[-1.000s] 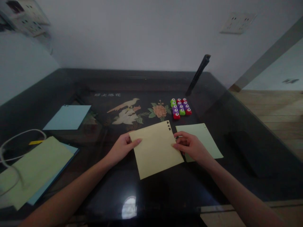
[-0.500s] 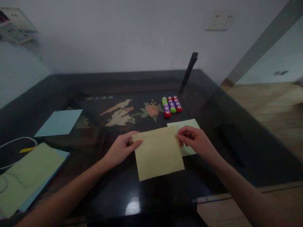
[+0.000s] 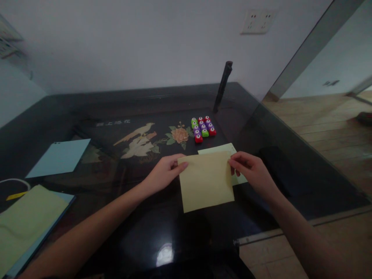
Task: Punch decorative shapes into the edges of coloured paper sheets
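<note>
Between my two hands is a square sheet of yellow paper (image 3: 206, 182), tilted above the dark table. My left hand (image 3: 168, 169) pinches its upper left corner, thumb on top and fingers behind. At the upper right corner, my right hand (image 3: 247, 166) grips the edge between thumb and fingertips. Behind the yellow sheet lies a pale green sheet (image 3: 219, 147), partly covered by it and by my right hand. Just beyond sits a group of small red, green and purple pieces with eye-like dots (image 3: 203, 128).
A light blue sheet (image 3: 59, 157) lies at the left. Nearer me is a stack of yellow and blue paper (image 3: 29, 221), beside a white cable (image 3: 17, 180). A black upright post (image 3: 223, 87) stands at the back. A dark flat object (image 3: 276, 170) rests at the right.
Both hands have moved slightly right and away from me with the yellow paper, over more of the pale green sheet. The camera view has turned a little to the right.
</note>
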`<control>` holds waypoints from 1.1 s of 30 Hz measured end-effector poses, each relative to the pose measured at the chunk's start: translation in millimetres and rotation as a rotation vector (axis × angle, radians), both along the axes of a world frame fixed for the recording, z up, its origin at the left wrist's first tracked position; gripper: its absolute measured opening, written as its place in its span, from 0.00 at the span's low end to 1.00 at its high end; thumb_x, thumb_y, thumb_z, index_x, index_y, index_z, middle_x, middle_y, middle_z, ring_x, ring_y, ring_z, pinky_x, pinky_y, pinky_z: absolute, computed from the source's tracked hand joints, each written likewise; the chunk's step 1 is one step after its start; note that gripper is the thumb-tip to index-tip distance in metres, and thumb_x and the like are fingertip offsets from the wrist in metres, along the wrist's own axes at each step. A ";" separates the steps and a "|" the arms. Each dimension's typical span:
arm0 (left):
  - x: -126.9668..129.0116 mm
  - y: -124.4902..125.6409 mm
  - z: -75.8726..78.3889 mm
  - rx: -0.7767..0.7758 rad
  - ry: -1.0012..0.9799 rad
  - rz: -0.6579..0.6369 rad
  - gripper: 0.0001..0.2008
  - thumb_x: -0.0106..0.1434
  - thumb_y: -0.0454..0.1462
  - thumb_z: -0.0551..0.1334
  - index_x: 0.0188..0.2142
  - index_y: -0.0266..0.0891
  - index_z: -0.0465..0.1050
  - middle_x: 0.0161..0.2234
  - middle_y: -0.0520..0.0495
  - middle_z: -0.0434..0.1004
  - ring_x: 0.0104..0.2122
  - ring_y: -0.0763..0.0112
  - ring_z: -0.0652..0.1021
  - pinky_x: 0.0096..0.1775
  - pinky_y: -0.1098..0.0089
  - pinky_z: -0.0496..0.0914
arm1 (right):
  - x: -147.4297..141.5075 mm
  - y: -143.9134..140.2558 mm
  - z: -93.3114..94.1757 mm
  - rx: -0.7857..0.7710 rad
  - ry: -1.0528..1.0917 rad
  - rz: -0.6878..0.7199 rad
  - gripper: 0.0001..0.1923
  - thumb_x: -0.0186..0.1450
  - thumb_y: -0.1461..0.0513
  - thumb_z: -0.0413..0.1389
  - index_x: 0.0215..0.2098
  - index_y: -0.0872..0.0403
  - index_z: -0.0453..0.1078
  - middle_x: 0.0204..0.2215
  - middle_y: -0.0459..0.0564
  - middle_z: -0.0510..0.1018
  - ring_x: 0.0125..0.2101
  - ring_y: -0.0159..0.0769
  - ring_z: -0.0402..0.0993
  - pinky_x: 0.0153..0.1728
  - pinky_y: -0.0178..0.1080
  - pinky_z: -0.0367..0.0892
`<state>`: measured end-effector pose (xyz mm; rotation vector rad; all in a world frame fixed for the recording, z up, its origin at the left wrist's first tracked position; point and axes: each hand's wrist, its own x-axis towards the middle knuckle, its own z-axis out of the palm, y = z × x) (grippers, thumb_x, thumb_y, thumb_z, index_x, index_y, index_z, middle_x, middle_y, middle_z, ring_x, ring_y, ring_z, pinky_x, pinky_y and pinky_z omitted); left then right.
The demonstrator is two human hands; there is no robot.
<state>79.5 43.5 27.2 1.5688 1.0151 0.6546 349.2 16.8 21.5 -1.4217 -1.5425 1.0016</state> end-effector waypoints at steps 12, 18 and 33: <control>74.0 74.7 -11.6 0.098 0.023 -0.031 0.09 0.64 0.34 0.56 0.40 0.30 0.72 0.28 0.44 0.76 0.25 0.74 0.75 0.25 0.74 0.70 | 54.3 43.7 -15.3 -0.163 0.216 -0.317 0.22 0.45 0.56 0.68 0.35 0.54 0.70 0.22 0.45 0.77 0.19 0.32 0.70 0.20 0.35 0.64; 65.0 81.8 -36.3 0.266 0.181 -0.037 0.08 0.58 0.33 0.61 0.38 0.33 0.73 0.25 0.50 0.74 0.26 0.72 0.74 0.29 0.72 0.68 | 56.7 48.4 -31.9 -0.137 -0.021 -0.252 0.23 0.49 0.53 0.65 0.39 0.55 0.70 0.19 0.45 0.77 0.17 0.33 0.68 0.20 0.35 0.62; 64.0 75.3 -37.3 0.510 0.517 -0.065 0.11 0.59 0.35 0.62 0.43 0.39 0.72 0.28 0.50 0.75 0.29 0.66 0.75 0.29 0.70 0.63 | 49.4 44.3 -38.1 -0.003 -0.447 -0.219 0.14 0.55 0.57 0.59 0.39 0.52 0.69 0.21 0.46 0.75 0.21 0.36 0.69 0.24 0.38 0.63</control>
